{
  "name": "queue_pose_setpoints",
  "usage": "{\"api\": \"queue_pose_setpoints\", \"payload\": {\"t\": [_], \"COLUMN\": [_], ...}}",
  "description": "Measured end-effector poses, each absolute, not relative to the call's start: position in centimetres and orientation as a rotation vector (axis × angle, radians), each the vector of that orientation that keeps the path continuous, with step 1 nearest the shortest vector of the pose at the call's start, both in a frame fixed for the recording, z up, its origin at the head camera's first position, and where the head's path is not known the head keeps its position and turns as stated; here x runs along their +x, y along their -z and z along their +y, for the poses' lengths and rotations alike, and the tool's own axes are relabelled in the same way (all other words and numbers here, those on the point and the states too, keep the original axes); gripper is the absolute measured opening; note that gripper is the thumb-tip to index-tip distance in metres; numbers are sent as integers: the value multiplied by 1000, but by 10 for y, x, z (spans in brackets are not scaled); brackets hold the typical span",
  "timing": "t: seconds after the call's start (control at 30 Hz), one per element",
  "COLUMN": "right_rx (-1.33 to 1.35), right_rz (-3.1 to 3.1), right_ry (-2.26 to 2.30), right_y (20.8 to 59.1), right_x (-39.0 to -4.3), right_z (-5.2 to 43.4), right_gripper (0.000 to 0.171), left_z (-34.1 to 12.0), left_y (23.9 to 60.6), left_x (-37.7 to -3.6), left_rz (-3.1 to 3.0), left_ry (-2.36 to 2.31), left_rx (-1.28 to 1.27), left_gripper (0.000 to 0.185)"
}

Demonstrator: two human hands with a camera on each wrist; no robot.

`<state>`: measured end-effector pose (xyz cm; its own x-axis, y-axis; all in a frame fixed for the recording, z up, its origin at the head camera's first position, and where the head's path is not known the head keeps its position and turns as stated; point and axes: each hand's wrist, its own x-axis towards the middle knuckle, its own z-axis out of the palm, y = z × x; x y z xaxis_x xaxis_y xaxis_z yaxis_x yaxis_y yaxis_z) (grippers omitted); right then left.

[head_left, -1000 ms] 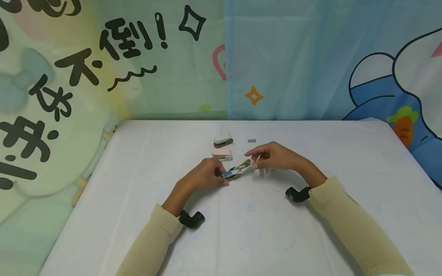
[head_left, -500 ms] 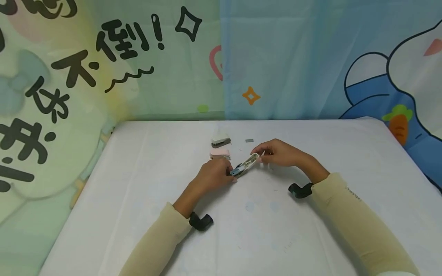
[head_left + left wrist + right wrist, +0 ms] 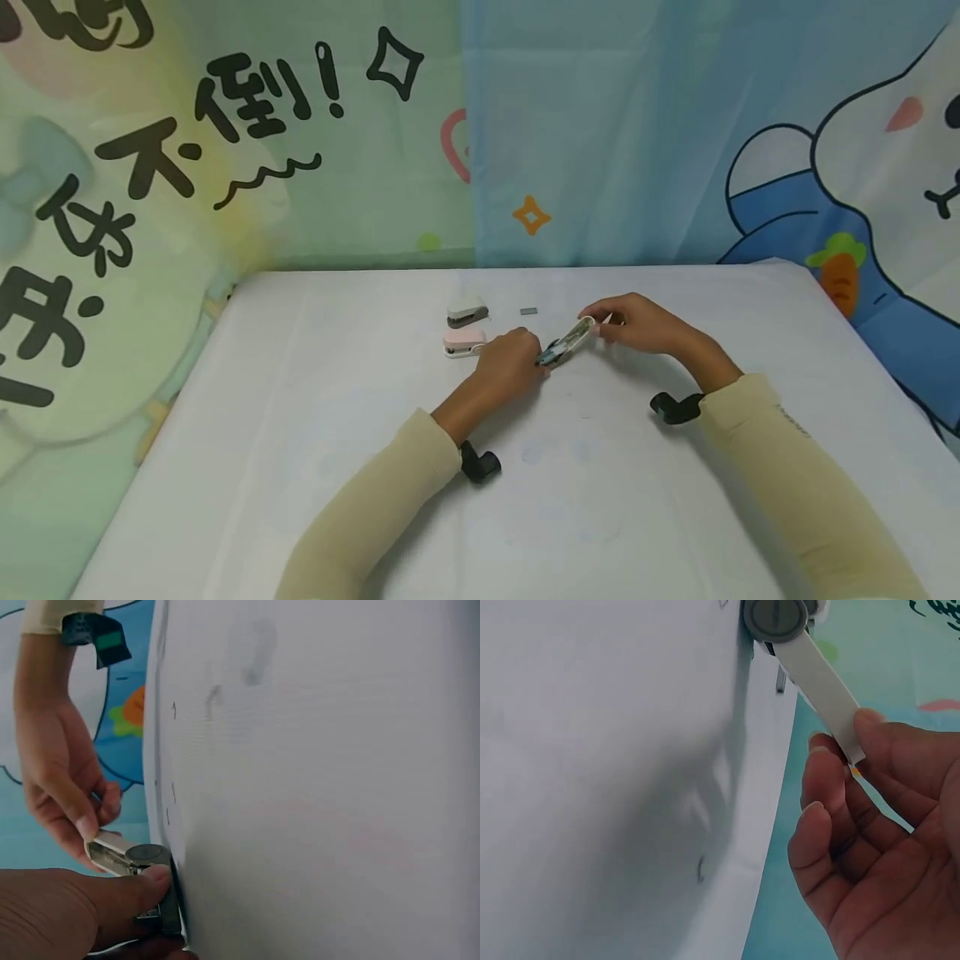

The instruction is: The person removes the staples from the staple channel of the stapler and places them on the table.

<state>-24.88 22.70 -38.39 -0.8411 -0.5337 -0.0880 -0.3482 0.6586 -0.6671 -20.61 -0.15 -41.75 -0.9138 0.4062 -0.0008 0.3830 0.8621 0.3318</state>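
**Opened Stapler Shifted Right, Held at Both Ends**

Both hands and the opened stapler (image 3: pixel 566 342) had moved rightward and slightly away from the person compared with the frame one second earlier. The left hand (image 3: pixel 512 364) had its fingers curled round the hinge end of the stapler, pressing it against the white desk (image 3: pixel 337 433); in the left wrist view the thumb lay on the grey round pivot. The right hand (image 3: pixel 637 323) pinched the free tip of the raised white top arm between thumb and fingertips (image 3: pixel 871 726), so the arm stood tilted up from the base. The stapler lay near the middle of the desk, toward its far edge.

A pink stapler (image 3: pixel 464 342) rested just left of the left hand. A grey and white stapler (image 3: pixel 467 312) stood behind it. A small grey staple strip (image 3: pixel 528 311) lay near both, apart from the hands.
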Motion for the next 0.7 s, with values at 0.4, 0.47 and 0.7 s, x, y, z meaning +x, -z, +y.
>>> {"api": "queue_pose_setpoints", "payload": {"t": [0.4, 0.47, 0.7], "right_rx": [-559, -526, -427], "right_rz": [2764, 2784, 2812], "right_ry": [911, 920, 946], "right_y": [376, 374, 374], "right_x": [-246, -247, -250], "right_z": [263, 268, 283], "right_gripper": [32, 32, 36], "left_z": [42, 49, 68], "left_y": [420, 421, 419], "left_x": [-234, -236, -242], "left_rz": [2940, 2960, 2964], "left_ry": [-668, -688, -707], "left_rx": [503, 508, 461], "left_gripper": [15, 14, 14]}}
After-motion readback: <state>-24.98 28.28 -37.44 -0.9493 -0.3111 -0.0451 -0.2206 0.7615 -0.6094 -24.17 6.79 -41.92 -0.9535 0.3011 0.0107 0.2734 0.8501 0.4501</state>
